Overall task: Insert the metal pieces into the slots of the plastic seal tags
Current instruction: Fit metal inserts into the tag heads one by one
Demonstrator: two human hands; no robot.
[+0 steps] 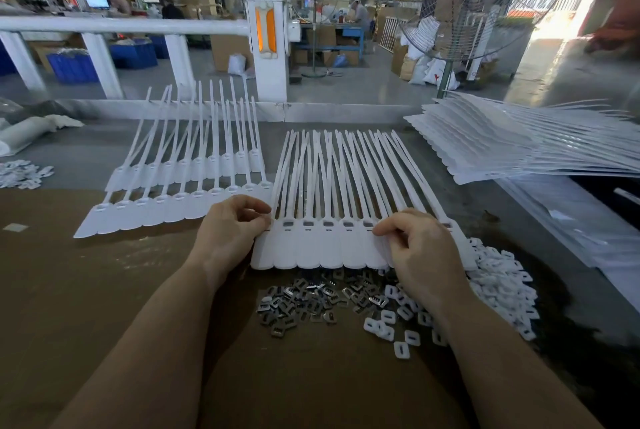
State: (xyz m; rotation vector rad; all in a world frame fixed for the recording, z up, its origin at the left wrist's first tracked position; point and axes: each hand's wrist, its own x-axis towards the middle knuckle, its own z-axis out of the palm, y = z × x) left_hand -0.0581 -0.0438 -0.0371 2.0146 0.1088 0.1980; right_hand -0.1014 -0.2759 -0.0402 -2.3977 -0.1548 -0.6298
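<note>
A joined row of white plastic seal tags (322,250) lies on the brown cardboard in front of me, long tails pointing away. Several of its slots show grey metal pieces. My left hand (230,231) pinches the row's left end with curled fingers. My right hand (415,245) grips the right part of the row, fingertips by a slot. A heap of loose metal pieces (304,300) lies just below the row. White plastic caps (498,279) are piled to the right of it.
Two more rows of tags (180,193) lie at the left. A thick stack of tag sheets (512,148) sits at the right rear. More small white parts (24,172) lie at the far left. A white railing and a fan stand beyond the table.
</note>
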